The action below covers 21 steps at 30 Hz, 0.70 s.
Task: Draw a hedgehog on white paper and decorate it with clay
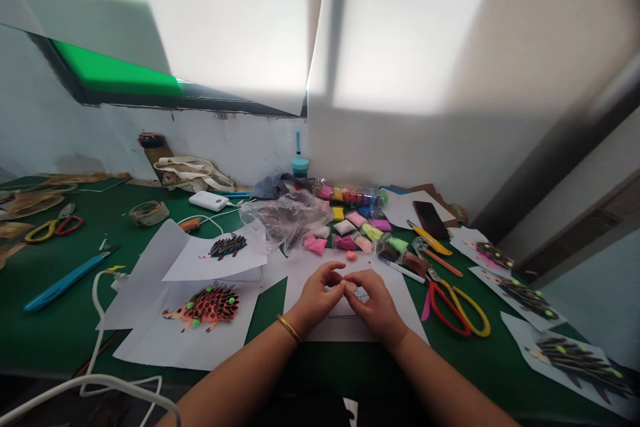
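Note:
Above a white sheet of paper (300, 280), my left hand (317, 297) and my right hand (376, 303) meet fingertip to fingertip. Between them is a small piece of pale peach modelling clay (351, 287), pinched by both and partly hidden by the fingers. Blue line marks on the paper show behind my right hand. Just beyond my fingers lies an orange lump of clay (351, 255). Farther back are small packs of coloured clay, among them a pink one (316, 244) and a green one (398, 244).
Red-and-yellow scissors (453, 307), a pen (404, 270) and a phone (431, 219) lie to the right. Hedgehog pictures rest on both sides, one with a pink body (210, 307) at left. A blue cutter (67, 280) and white cable (97, 300) are far left.

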Available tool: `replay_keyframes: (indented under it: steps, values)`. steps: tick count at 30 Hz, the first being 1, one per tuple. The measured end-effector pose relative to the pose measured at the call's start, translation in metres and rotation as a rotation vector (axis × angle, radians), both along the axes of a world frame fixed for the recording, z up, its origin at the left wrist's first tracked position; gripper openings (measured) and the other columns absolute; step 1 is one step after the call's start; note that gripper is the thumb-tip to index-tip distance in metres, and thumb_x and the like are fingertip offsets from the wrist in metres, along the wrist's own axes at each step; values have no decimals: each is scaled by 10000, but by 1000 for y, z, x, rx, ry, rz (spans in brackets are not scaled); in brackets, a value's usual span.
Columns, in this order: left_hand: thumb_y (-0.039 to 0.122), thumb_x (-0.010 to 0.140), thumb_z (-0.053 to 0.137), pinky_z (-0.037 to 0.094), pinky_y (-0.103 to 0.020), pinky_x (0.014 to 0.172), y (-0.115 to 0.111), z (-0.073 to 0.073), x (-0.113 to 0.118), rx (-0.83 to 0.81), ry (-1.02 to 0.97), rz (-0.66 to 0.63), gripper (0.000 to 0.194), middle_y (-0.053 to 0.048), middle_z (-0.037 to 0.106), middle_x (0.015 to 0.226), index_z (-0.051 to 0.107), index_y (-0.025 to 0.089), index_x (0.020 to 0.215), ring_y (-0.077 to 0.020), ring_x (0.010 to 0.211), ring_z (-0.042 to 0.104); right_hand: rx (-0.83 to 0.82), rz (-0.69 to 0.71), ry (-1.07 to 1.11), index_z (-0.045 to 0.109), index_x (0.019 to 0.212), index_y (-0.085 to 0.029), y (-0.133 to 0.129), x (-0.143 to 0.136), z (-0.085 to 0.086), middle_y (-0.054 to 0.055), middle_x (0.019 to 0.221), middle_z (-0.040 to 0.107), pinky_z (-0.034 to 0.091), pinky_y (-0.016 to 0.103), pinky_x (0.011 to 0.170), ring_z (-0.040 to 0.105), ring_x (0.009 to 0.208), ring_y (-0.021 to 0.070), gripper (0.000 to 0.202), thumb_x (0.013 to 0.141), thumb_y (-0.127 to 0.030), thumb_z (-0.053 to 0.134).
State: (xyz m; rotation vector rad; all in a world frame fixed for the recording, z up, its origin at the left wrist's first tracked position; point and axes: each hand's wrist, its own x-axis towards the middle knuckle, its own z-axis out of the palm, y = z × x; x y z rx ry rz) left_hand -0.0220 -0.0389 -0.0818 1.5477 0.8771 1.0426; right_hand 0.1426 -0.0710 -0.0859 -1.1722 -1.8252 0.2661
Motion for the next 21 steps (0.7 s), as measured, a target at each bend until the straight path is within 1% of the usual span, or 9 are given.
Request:
replay_keyframes:
  steps: [4, 8, 11, 14, 18, 21]
  values:
    - [319, 799, 685, 486, -305, 742, 1, -2, 0, -30, -36, -34, 431, -43, 668, 838, 571, 174, 1188, -190, 824, 636, -15, 1, -2, 663, 957, -235, -1, -1, 0, 38, 887, 673, 443, 374, 812, 599, 879, 223, 120, 844, -248, 627]
    - [289, 793, 686, 486, -298, 715, 1, -4, 1, -25, 0, -32, 428, -38, 660, 816, 573, 167, 1187, -183, 795, 629, -1, 27, -27, 660, 969, -239, 0, -2, 0, 27, 900, 679, 431, 371, 823, 596, 893, 220, 172, 811, -180, 630]
    - [281, 792, 683, 486, -292, 703, 2, -6, 1, -8, 15, -33, 423, -30, 652, 804, 578, 169, 1186, -175, 775, 621, 4, 35, -41, 659, 932, -236, 1, -2, 0, 24, 881, 680, 425, 368, 825, 597, 885, 220, 153, 806, -160, 619]
    - [291, 797, 680, 491, -299, 728, 2, -5, 1, 0, 8, -28, 419, -28, 658, 807, 573, 172, 1184, -178, 789, 629, 3, 22, -40, 655, 952, -237, 0, -2, 0, 28, 889, 678, 427, 365, 821, 603, 888, 223, 151, 815, -183, 622]
    - [310, 808, 666, 495, -316, 772, 3, -4, -1, 21, -14, 22, 394, -28, 665, 825, 569, 173, 1165, -180, 815, 635, -12, -29, -13, 641, 1021, -232, -2, -1, 0, 30, 891, 671, 431, 367, 822, 609, 867, 221, 195, 829, -270, 651]
    - [327, 814, 661, 495, -316, 772, 4, -4, -2, 72, 30, 77, 363, -18, 656, 825, 591, 186, 1141, -172, 798, 623, -50, -76, 2, 636, 936, -224, -2, 0, 0, 30, 855, 661, 425, 366, 805, 599, 840, 214, 123, 879, -326, 599]
